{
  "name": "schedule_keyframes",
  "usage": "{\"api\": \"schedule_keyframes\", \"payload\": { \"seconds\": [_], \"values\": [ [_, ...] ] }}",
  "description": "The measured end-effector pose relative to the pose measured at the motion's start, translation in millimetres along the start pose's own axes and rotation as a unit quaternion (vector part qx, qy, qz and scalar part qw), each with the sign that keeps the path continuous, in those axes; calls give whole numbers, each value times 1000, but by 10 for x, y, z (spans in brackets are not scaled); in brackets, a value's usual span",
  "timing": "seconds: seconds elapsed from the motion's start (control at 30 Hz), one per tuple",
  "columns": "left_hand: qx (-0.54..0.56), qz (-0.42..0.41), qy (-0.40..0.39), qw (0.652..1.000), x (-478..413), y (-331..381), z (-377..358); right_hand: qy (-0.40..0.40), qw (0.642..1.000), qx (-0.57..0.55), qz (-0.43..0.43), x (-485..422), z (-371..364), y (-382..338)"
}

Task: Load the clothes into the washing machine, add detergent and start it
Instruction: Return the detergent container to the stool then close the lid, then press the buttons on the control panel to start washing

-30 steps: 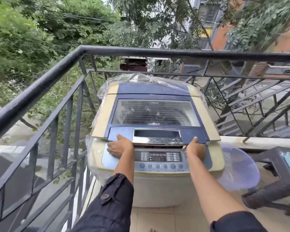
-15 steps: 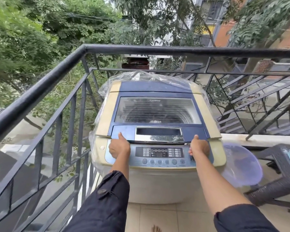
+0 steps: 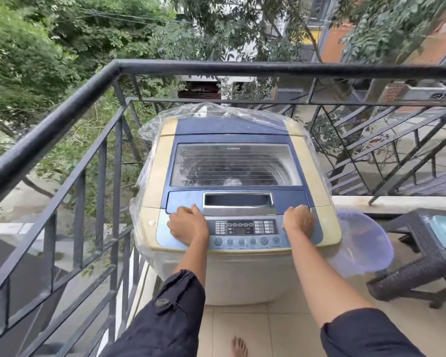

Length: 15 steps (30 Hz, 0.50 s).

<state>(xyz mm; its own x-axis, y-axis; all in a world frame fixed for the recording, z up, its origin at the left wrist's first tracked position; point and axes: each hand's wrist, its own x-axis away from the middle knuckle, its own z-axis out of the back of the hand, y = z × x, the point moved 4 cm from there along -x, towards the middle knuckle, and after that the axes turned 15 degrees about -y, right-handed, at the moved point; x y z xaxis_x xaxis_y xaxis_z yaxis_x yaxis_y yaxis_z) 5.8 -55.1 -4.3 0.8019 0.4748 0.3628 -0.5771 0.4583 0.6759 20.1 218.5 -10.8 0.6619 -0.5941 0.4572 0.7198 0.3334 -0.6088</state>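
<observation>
Both have curled tighter — left hand (image 3: 188, 224) and right hand (image 3: 298, 220) each grip the front edge of the blue plastic washing machine lid (image 3: 236, 163) — still down.

Railing (image 3: 62, 117) flanks washing machine (image 3: 152, 176) left; basin (image 3: 366, 243), stool (image 3: 422, 256) crowd right.

Labels on the control panel (image 3: 242, 229) cannot be read, and the drum (image 3: 281, 173) is blurred behind the lid (image 3: 186, 199).
</observation>
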Motion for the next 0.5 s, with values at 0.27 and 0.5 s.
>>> {"api": "schedule_keyframes", "payload": {
  "seconds": [0.27, 0.5],
  "values": [
    [-8, -121, 17, 992, 114, -38, -70, 77, 992, -45, 90, 303, -32, 75],
    [12, -193, 21, 981, 119, -56, -75, 135, 970, -104, 172, 405, -75, 138]
  ]
}}
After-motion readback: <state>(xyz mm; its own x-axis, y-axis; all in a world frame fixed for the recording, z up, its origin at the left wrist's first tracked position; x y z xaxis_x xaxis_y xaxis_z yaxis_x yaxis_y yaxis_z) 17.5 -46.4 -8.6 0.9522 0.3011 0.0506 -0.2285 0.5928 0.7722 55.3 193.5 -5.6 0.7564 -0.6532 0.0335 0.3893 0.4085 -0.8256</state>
